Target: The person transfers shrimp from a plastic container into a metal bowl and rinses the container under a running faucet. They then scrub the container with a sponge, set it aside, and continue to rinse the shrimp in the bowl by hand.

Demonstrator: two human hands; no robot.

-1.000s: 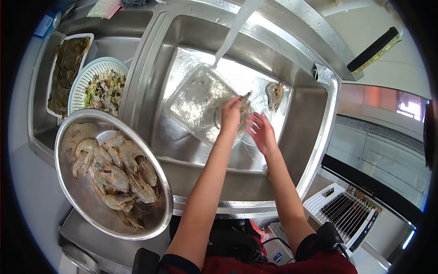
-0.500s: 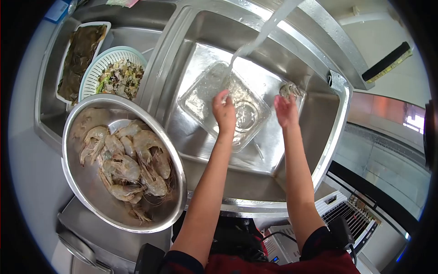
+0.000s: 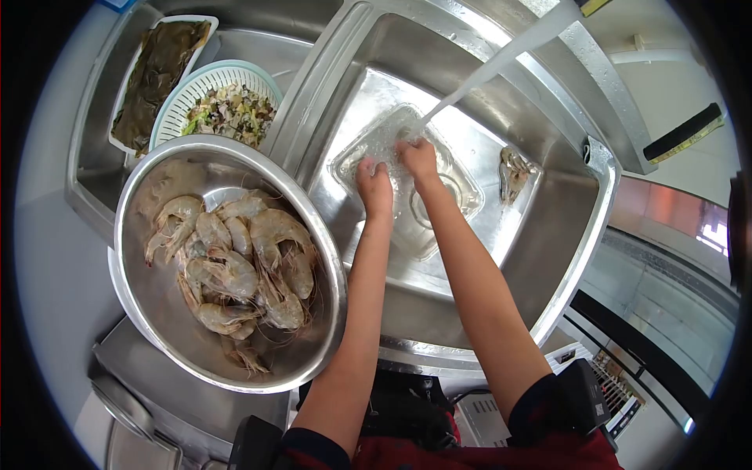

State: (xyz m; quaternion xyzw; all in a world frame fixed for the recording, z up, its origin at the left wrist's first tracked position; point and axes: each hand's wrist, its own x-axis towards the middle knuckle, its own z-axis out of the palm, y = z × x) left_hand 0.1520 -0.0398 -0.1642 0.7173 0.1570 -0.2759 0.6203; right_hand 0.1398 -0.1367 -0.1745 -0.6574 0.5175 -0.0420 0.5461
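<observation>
A clear plastic container [image 3: 427, 251] with water in it sits in the sink, and a stream of water [image 3: 501, 63] pours into it. My right hand [image 3: 417, 162] is over the container, its fingers loosely bent at the point where the water lands. Just to its left, my left hand [image 3: 374, 188] hovers with thumb and fingers apart. Neither hand shows anything held, though splashing partly blurs the fingertips. One shrimp [image 3: 513, 176] lies on the sink floor to the right of the container. Several more shrimp [image 3: 227, 266] fill a metal bowl [image 3: 321, 313] left of my forearm.
Behind the bowl, a pale green colander [image 3: 168, 117] of chopped food and a white tray [image 3: 117, 129] of dark leaves stand in the other sink basin. A steel divider [image 3: 309, 86] separates the basins. The sink's front rim [image 3: 439, 356] passes under my forearms.
My right hand has moved left, away from beside the shrimp, into the water stream next to my left hand. The lone shrimp now shows in full. The view has shifted slightly.
</observation>
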